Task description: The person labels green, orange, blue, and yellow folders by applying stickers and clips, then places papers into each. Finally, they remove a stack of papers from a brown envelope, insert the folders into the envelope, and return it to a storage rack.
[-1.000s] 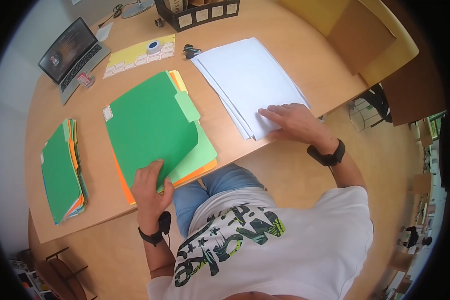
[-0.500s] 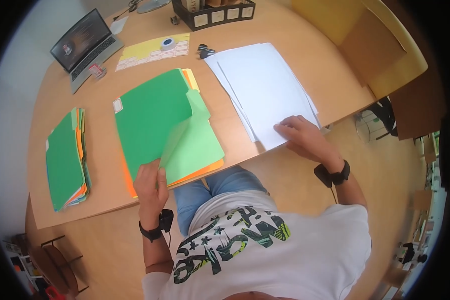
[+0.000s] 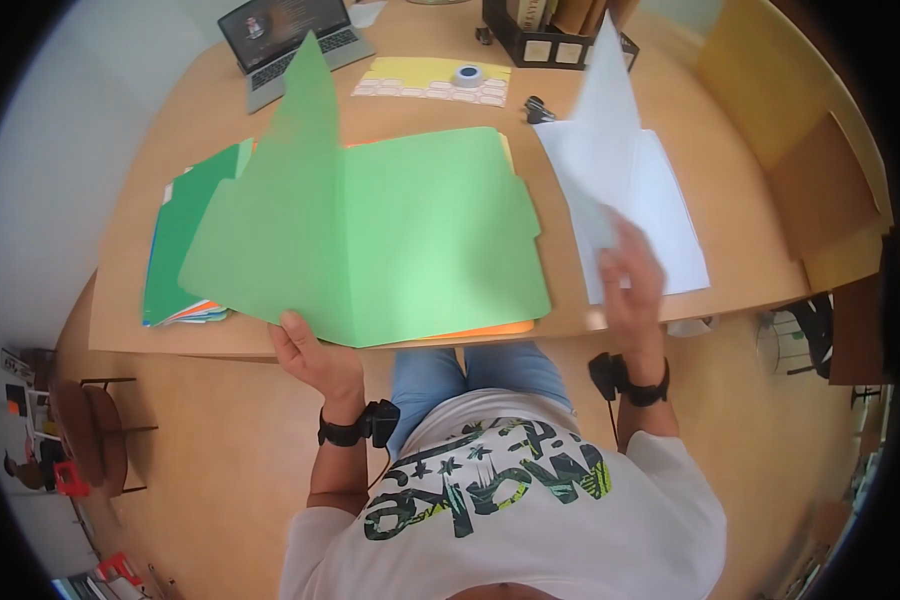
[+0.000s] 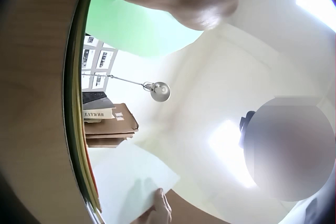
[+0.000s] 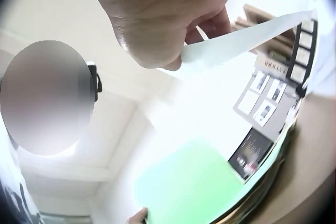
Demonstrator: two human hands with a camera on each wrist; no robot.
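Note:
An open green folder (image 3: 430, 235) lies in front of the person, its light green inside facing up. My left hand (image 3: 315, 360) holds the raised front cover (image 3: 270, 220) by its lower edge, thumb on the near side. In the left wrist view the cover curves below the hand. To the right, my right hand (image 3: 635, 285) pinches a white sheet of paper (image 3: 610, 120), which stands lifted and bent above a stack of white paper (image 3: 675, 225). The right wrist view shows the sheet between thumb and fingers. Orange and yellow folder edges show under the open folder.
A second pile of folders (image 3: 185, 235) lies at the left, partly behind the raised cover. Farther back are a laptop (image 3: 315, 50), a sheet of labels (image 3: 395, 80), a tape roll (image 3: 467, 75), black clips (image 3: 538, 110) and a black organizer (image 3: 560, 50). A yellow panel (image 3: 790, 130) borders the right.
The left hand has swung the folder's cover open to the left. The right hand, earlier resting on the paper stack, has lifted a sheet from it. The head view has turned.

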